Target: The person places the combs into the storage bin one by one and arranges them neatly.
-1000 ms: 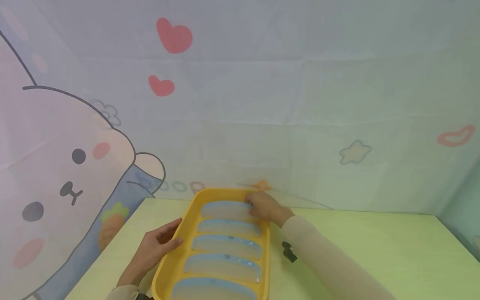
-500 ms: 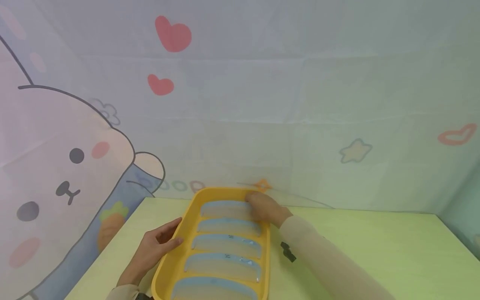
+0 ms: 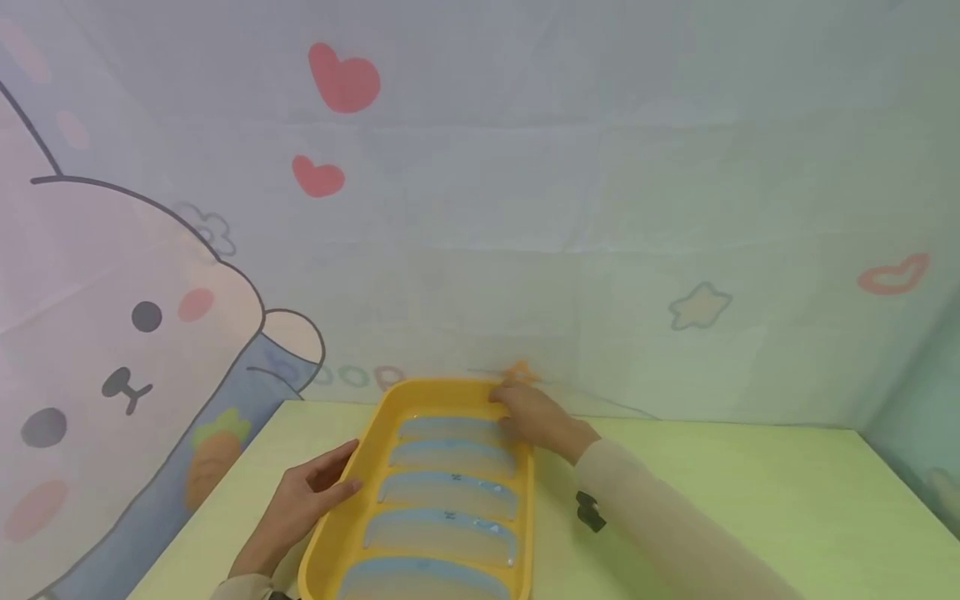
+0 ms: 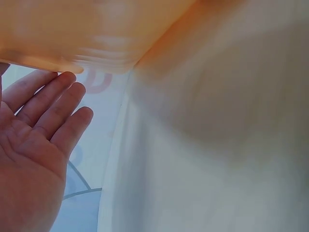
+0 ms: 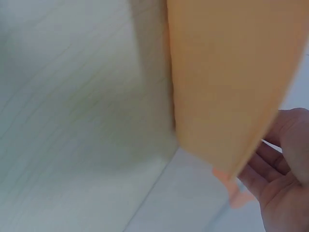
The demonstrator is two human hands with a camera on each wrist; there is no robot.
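Note:
A yellow tray (image 3: 495,387) stands on the table, with several translucent combs with light blue backs lying in a row across it. The farthest comb (image 3: 446,427) has its right end next to the right hand (image 3: 542,421), which reaches over the far right corner with loosely bent fingers. In the right wrist view, those fingers lie outside the wall. The left hand (image 3: 303,500) rests against the left rim, thumb over the edge. Its fingers (image 4: 55,118) look straight in the left wrist view, tips at the rim. The nearest comb (image 3: 423,575) is cut off by the frame.
The pale yellow-green table (image 3: 712,492) extends to the right of the tray. A printed cloth (image 3: 480,208) with hearts, a star and a cartoon animal hangs right behind the table's far edge. A small black wrist device (image 3: 590,512) hangs under the right sleeve.
The farthest comb has dropped lower and nearer the second one. My right hand's thumb and index finger have spread apart at the far corner. The left hand keeps its place; the view shifts slightly.

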